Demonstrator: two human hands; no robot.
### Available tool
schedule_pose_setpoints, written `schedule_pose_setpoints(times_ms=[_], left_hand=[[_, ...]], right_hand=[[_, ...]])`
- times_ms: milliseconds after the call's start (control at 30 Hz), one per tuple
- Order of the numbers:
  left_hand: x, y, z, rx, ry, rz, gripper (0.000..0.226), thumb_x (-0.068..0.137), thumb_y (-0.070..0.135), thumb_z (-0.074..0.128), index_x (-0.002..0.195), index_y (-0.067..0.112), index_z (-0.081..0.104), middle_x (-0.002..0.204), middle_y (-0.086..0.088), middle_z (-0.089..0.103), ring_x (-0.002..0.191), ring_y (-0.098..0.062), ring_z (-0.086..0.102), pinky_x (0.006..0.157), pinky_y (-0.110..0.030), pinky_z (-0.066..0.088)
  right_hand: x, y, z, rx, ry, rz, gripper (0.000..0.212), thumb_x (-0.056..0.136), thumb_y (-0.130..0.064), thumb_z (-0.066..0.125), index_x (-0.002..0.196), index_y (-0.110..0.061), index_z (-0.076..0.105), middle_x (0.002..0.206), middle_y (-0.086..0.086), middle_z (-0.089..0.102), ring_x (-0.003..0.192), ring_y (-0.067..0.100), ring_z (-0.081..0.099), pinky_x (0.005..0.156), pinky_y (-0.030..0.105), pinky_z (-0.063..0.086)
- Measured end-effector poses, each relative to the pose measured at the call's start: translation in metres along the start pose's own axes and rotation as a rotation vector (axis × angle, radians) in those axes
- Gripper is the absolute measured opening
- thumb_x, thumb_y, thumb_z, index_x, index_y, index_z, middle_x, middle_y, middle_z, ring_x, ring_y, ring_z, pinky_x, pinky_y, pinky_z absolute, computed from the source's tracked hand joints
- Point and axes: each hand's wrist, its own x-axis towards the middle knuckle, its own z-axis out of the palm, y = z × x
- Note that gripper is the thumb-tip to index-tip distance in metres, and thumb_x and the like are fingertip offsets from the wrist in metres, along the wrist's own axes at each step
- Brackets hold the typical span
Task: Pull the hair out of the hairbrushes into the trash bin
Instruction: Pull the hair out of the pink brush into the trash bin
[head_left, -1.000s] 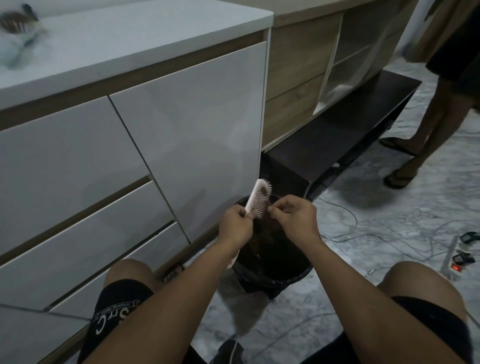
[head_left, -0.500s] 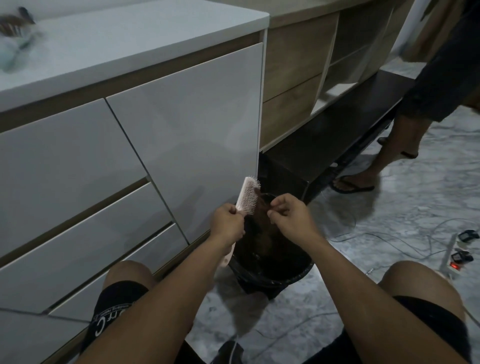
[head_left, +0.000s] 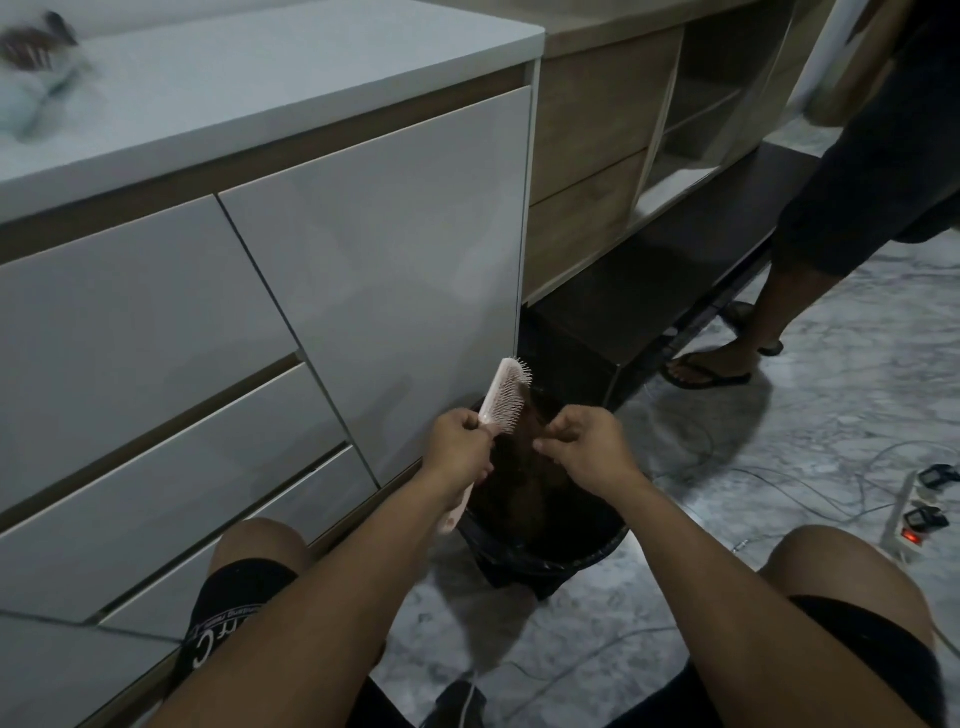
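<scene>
My left hand (head_left: 462, 441) grips a pale pink hairbrush (head_left: 503, 397) by the neck, its bristles facing right and its handle end poking out below my wrist. My right hand (head_left: 582, 444) pinches a tuft of brown hair (head_left: 530, 436) just right of the bristles. Both hands hover over a black trash bin (head_left: 545, 551) lined with a black bag, standing on the floor between my knees. Brown hair lies inside the bin.
White cabinet drawers (head_left: 218, 364) stand close on the left, a low dark bench (head_left: 691, 260) behind the bin. A person in sandals (head_left: 711, 366) stands at the right. Cables and a power strip (head_left: 909, 525) lie on the marble floor. Blurred items, another brush among them, sit on the countertop (head_left: 36, 67).
My right hand has drawn slightly away from the bristles with the hair. The standing person has stepped closer from the right.
</scene>
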Motion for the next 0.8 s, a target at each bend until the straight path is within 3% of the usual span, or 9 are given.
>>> schedule_pose_setpoints(times_ms=[233,300,367,467,533,667,733,800], left_hand=[[0.008,-0.003,-0.01,0.003,0.108,0.004,0.015,0.094,0.012,0.056,0.082,0.003,0.058,0.069,-0.014,0.059,0.043,-0.019,0.049,0.037,-0.023,0.037],[0.007,-0.002,-0.011,-0.003,0.068,-0.003,0.013,0.093,0.013,0.057,0.083,0.004,0.059,0.071,-0.013,0.061,0.044,-0.018,0.051,0.036,-0.022,0.039],[0.004,0.0,-0.01,-0.013,0.026,-0.003,0.012,0.093,0.014,0.058,0.083,0.007,0.061,0.073,-0.012,0.062,0.045,-0.017,0.053,0.038,-0.022,0.04],[0.0,0.004,-0.007,-0.004,-0.015,0.002,0.013,0.091,0.012,0.056,0.078,0.012,0.059,0.073,-0.011,0.061,0.046,-0.017,0.053,0.04,-0.024,0.04],[-0.004,0.007,-0.005,0.027,-0.036,0.007,0.012,0.088,0.01,0.053,0.08,0.012,0.061,0.07,-0.01,0.06,0.047,-0.018,0.054,0.042,-0.024,0.041],[-0.013,0.01,-0.001,0.105,-0.085,0.073,0.012,0.087,0.011,0.053,0.083,0.015,0.064,0.068,-0.005,0.06,0.051,-0.017,0.057,0.044,-0.023,0.042],[-0.014,0.011,-0.001,0.143,-0.098,0.116,0.011,0.089,0.014,0.055,0.084,0.017,0.064,0.067,-0.002,0.059,0.052,-0.016,0.056,0.043,-0.023,0.042],[-0.014,0.011,-0.001,0.164,-0.095,0.145,0.012,0.088,0.014,0.057,0.08,0.019,0.063,0.065,-0.002,0.058,0.049,-0.016,0.055,0.044,-0.023,0.042]], right_hand=[[0.004,0.007,-0.011,-0.13,0.129,0.045,0.03,0.077,-0.013,0.079,0.058,-0.023,0.058,0.064,-0.006,0.062,0.064,0.011,0.059,0.059,0.02,0.04],[0.004,0.007,-0.01,-0.118,0.116,0.056,0.021,0.08,-0.013,0.076,0.067,-0.022,0.061,0.069,-0.006,0.064,0.068,0.009,0.06,0.056,0.017,0.04],[0.004,0.006,-0.008,-0.07,0.078,0.058,0.017,0.078,-0.008,0.073,0.083,-0.022,0.063,0.083,-0.004,0.067,0.081,0.013,0.064,0.066,0.017,0.048],[0.003,0.002,-0.001,0.166,0.012,0.085,0.047,0.068,-0.003,0.073,0.106,-0.024,0.054,0.116,0.001,0.061,0.103,0.02,0.063,0.089,0.038,0.055],[0.001,-0.003,0.001,0.249,-0.018,0.073,0.062,0.07,-0.004,0.075,0.121,-0.023,0.044,0.129,-0.002,0.05,0.11,0.019,0.059,0.089,0.038,0.054],[-0.002,-0.007,-0.001,0.266,-0.071,0.011,0.081,0.077,-0.015,0.08,0.141,-0.018,0.03,0.133,-0.009,0.042,0.103,0.014,0.062,0.082,0.025,0.052],[-0.003,-0.007,-0.001,0.269,-0.103,0.027,0.085,0.08,-0.016,0.078,0.146,-0.019,0.026,0.128,-0.009,0.05,0.1,0.011,0.062,0.078,0.02,0.048],[-0.002,-0.004,0.0,0.286,-0.099,0.05,0.084,0.08,-0.016,0.078,0.146,-0.02,0.027,0.121,-0.003,0.064,0.103,0.011,0.063,0.086,0.027,0.049]])
